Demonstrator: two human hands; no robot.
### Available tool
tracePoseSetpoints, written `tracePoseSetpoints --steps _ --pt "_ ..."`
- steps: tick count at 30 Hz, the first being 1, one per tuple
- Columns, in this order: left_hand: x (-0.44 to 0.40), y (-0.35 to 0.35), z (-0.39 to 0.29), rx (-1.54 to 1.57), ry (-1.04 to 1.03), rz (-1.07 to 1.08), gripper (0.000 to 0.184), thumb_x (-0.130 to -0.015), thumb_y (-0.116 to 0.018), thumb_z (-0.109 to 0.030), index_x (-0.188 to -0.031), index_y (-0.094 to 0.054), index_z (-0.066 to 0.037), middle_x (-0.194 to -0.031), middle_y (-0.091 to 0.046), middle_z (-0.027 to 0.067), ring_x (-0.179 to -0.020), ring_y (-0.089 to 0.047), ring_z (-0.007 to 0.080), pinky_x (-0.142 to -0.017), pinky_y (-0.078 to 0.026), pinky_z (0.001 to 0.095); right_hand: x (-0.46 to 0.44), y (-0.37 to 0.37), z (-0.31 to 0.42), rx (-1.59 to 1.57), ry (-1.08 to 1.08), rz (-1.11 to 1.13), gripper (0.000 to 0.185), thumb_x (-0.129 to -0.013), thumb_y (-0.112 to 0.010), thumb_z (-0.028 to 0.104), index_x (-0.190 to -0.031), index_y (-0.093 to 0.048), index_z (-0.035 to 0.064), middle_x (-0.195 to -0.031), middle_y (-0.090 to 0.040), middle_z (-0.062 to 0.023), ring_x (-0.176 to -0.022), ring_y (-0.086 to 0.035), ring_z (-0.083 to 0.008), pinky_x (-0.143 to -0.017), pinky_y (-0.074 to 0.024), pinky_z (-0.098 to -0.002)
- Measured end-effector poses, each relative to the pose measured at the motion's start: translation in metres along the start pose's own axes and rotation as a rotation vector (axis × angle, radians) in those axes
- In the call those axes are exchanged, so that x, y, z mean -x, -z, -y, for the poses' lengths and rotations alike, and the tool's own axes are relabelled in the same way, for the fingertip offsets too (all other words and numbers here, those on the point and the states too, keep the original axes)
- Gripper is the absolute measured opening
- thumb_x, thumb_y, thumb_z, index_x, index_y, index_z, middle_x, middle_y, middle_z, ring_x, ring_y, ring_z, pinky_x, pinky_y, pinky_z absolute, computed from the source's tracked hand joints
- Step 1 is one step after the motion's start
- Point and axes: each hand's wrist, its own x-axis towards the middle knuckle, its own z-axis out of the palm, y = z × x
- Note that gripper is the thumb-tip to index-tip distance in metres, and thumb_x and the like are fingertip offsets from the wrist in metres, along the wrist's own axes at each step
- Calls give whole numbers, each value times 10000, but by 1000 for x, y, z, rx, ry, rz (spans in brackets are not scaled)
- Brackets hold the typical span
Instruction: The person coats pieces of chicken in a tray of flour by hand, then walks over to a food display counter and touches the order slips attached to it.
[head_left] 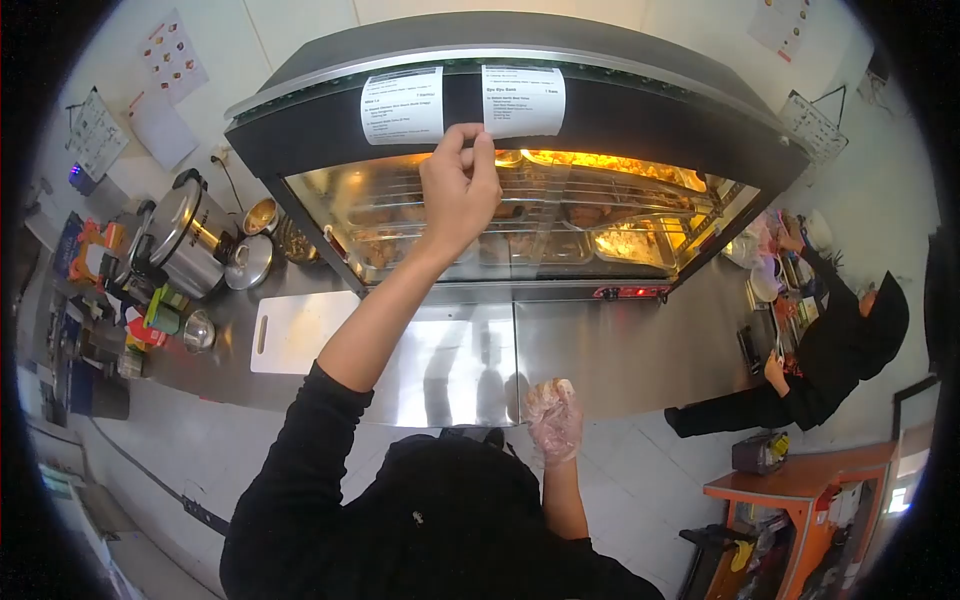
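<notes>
My bare left hand (462,190) is raised to the front of a glass food warmer (560,292). Its fingers are bent together in a pinch at the lower left corner of a printed order slip (523,103). Another order slip (402,108) hangs to the left on the same black panel. Behind the glass, trays of fried food (630,245) lie on lit racks. My right hand (554,420), in a clear plastic glove, is held low in front of the steel counter (620,350). Its fingers are curled closed, and anything inside them is hidden.
A white cutting board (300,333) lies on the counter at left. Beyond it stand a large steel cooker (190,240), a lidded pot (250,262) and a metal bowl (199,331). At right, a person in black (840,330) works beside an orange shelf unit (800,480).
</notes>
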Motion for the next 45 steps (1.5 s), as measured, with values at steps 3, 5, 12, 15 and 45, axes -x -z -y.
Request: tracePoseSetpoints --steps 3,5,12,15,45 --pt "-1 1 3 -18 -3 -5 212 -948 -514 -138 -971 -571 65 -516 -568 41 -441 -501 56 -424 -374 242 3 -4 2 -25 -43 93 122 -908 -578 196 -903 -590 75 -855 -602 -79 -767 -562 -214 -666 -488 -325" --pt "-2 1 2 -19 -4 -4 212 -947 -514 -139 -970 -572 64 -514 -567 42 -441 -500 56 -425 -372 244 1 -4 2 -31 -60 150 126 -910 -576 200 -899 -590 75 -852 -600 -78 -752 -550 -214 -662 -479 -337" --pt "-5 2 9 -22 -20 -7 218 -945 -519 -144 -973 -578 64 -505 -559 43 -437 -483 55 -422 -351 247 -3 -3 -2 -36 -62 133 151 -917 -567 220 -849 -567 85 -793 -572 -58 -723 -529 -216 -632 -457 -335" --pt "-4 2 3 -15 -16 7 238 -942 -526 -148 -1009 -577 75 -499 -554 43 -443 -483 53 -430 -348 247 -3 -7 -2 1 -72 95 161 -923 -559 227 -835 -559 91 -769 -560 -51 -711 -526 -211 -630 -459 -330" --pt "-1 89 26 93 -48 -160 187 -945 -559 -131 -1039 -493 17 -500 -534 18 -408 -469 38 -387 -341 205 -14 -40 -34 99 -28 -128 148 -947 -502 237 -889 -536 105 -730 -487 -41 -683 -460 -196 -559 -413 -313"
